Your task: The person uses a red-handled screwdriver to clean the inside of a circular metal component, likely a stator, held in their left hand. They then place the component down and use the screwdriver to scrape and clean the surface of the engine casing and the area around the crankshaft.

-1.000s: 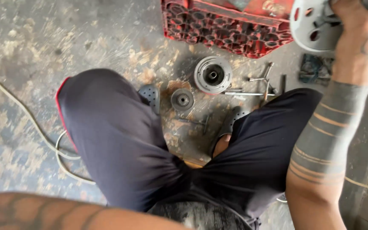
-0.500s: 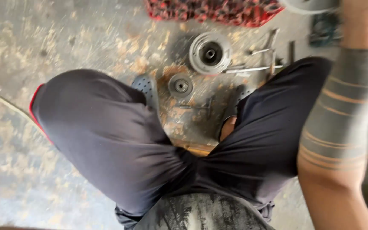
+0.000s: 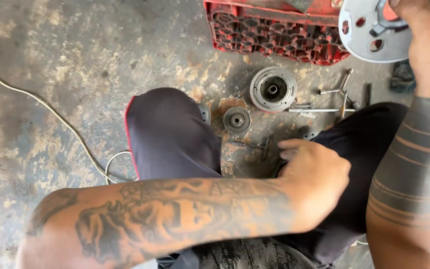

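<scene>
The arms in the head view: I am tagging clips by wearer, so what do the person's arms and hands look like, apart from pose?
Both arms are bare, without sleeves or gloves. The left forearm carries a large dark pictorial tattoo. The right forearm bears solid dark bands with thin stripes between. The left hand and right hand wear no rings that show.

crate point(image 3: 274, 35): red | disc point(image 3: 369, 40): pale grey | trousers point(image 3: 170, 134): dark | floor point(image 3: 75, 60): mottled grey-tan

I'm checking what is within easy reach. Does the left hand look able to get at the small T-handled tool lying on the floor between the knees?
Probably yes. The left hand hovers just right of the T-handled tool, fingers pointing toward it, and nothing lies between them; the knees leave that patch of floor open.
</scene>
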